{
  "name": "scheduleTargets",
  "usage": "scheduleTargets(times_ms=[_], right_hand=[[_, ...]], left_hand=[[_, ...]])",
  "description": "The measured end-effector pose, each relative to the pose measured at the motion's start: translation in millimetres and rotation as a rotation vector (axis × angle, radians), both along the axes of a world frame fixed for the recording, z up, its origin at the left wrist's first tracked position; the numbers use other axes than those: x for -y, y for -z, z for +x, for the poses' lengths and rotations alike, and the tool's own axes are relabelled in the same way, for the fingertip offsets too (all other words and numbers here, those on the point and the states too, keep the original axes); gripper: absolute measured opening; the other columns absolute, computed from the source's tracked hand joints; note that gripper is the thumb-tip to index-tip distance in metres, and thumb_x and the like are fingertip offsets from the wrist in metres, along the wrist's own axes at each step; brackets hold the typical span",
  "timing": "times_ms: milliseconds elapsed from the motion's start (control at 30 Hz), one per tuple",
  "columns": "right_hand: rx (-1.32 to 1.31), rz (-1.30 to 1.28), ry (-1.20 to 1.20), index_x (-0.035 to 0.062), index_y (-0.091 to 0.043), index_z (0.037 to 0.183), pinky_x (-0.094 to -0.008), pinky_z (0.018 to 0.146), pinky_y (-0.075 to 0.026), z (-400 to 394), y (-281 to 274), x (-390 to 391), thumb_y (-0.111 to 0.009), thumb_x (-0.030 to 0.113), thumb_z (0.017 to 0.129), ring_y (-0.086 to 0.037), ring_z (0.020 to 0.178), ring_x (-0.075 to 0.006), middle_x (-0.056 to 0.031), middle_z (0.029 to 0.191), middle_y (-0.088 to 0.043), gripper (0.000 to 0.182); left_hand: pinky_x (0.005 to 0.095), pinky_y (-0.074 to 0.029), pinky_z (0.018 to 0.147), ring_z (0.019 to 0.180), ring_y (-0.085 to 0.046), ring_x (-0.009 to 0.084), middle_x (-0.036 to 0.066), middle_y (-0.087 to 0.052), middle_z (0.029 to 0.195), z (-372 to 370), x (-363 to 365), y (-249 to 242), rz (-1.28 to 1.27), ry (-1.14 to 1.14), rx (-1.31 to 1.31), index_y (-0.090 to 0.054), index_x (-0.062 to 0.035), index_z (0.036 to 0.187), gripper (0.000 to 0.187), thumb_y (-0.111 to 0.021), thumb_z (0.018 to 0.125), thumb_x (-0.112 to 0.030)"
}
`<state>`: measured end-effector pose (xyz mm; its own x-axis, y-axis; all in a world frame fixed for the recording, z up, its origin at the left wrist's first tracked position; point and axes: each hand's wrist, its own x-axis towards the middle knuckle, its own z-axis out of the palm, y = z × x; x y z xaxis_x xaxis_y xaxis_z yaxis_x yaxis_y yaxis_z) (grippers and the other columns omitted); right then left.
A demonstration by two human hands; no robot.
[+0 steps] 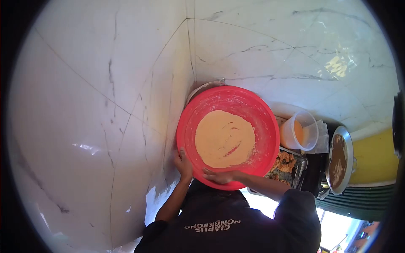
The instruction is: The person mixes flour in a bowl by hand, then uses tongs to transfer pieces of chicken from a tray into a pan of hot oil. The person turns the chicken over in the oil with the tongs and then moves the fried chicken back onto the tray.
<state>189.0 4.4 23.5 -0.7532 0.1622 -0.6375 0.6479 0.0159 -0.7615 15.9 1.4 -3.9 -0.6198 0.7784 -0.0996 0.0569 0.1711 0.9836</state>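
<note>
A wide red basin (pixel 270 126) holds a mound of pale, flour-like powder (pixel 219 137), with some of it dusted over the inner wall. My left hand (pixel 183 164) grips the basin's rim at the lower left, its fingers pointing up along the side. Just inside the near rim lies my right hand (pixel 218 176), fingers stretched out flat toward the left and nothing held in them. Its forearm crosses the basin's lower right edge.
Marbled tile walls (pixel 126 105) meet in a corner behind the basin. To the right stand a clear plastic tub (pixel 312 134) with orange liquid, a metal tray (pixel 300 168) of browned crumbly pieces, and a round pan (pixel 348 147) with brown contents.
</note>
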Motion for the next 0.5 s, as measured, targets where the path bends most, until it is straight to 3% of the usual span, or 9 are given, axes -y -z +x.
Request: scheduleTargets(times_ms=[67,133,200,267,300,367,500], right_hand=[[0.195,0.016,-0.259,0.0077,0.0,0.148,-0.0403,0.116,-0.006,43.9,-30.9,0.2,-0.015,0.062,0.093,0.0,0.143,-0.0273,-0.0135,0.155,0.003,0.078],[0.302,0.01,-0.349,0.0131,-0.013,0.148,-0.0433,0.116,-0.01,89.5,-19.0,-6.5,-0.022,0.062,0.093,-0.011,0.142,-0.0307,-0.0114,0.154,-0.011,0.075],[0.575,0.032,-0.482,0.0117,-0.021,0.147,-0.0433,0.115,-0.013,127.9,5.8,-28.0,-0.03,0.056,0.094,-0.017,0.141,-0.0291,-0.0127,0.153,-0.018,0.069],[0.918,0.166,-0.595,0.0088,-0.027,0.144,-0.0423,0.114,-0.016,141.6,-30.1,-67.5,-0.034,0.044,0.095,-0.021,0.14,-0.0246,-0.0143,0.151,-0.022,0.061],[1.075,0.36,-0.668,0.0074,-0.028,0.144,-0.041,0.113,-0.019,140.1,-43.7,-85.3,-0.036,0.037,0.094,-0.024,0.14,-0.0204,-0.0134,0.152,-0.021,0.058],[1.093,1.177,-0.487,0.0087,-0.027,0.145,-0.0404,0.114,-0.016,174.4,4.4,-102.7,-0.037,0.033,0.093,-0.02,0.141,-0.0202,-0.0114,0.153,-0.019,0.058],[1.031,1.132,-0.411,0.0081,-0.025,0.145,-0.0401,0.115,-0.008,156.1,17.8,-96.0,-0.037,0.032,0.092,-0.013,0.143,-0.022,-0.0093,0.154,-0.016,0.06]], left_hand=[[0.0321,-0.042,0.069,0.072,-0.048,0.0152,0.007,-0.057,0.076,-2.1,2.5,-1.3,0.03,-0.011,0.041,-0.055,0.0034,0.086,0.037,-0.045,0.098,-0.03],[0.0313,-0.042,0.069,0.072,-0.048,0.0143,0.006,-0.057,0.076,-7.0,-0.8,3.7,0.031,0.003,0.042,-0.055,0.0031,0.085,0.036,-0.045,0.098,-0.029],[0.0305,-0.041,0.068,0.072,-0.048,0.0134,0.005,-0.057,0.076,-6.1,-1.4,5.5,0.03,0.012,0.048,-0.055,0.0028,0.084,0.036,-0.045,0.099,-0.029],[0.0296,-0.041,0.067,0.07,-0.047,0.0131,0.005,-0.057,0.075,-1.1,-3.6,3.4,0.049,0.017,0.011,-0.057,0.0026,0.084,0.036,-0.046,0.098,-0.028],[0.0296,-0.041,0.067,0.07,-0.047,0.0131,0.005,-0.057,0.075,-3.2,-4.7,3.7,0.051,0.027,0.005,-0.057,0.0026,0.084,0.036,-0.046,0.098,-0.028],[0.0293,-0.042,0.066,0.069,-0.048,0.013,0.005,-0.058,0.074,-9.9,-3.6,5.5,0.024,0.02,0.001,-0.059,0.0035,0.084,0.036,-0.048,0.098,-0.027],[0.0287,-0.045,0.072,0.076,-0.055,0.0124,0.006,-0.063,0.086,-7.2,-4.5,10.6,-0.034,0.01,0.04,-0.062,0.0035,0.094,0.035,-0.047,0.098,-0.028]])
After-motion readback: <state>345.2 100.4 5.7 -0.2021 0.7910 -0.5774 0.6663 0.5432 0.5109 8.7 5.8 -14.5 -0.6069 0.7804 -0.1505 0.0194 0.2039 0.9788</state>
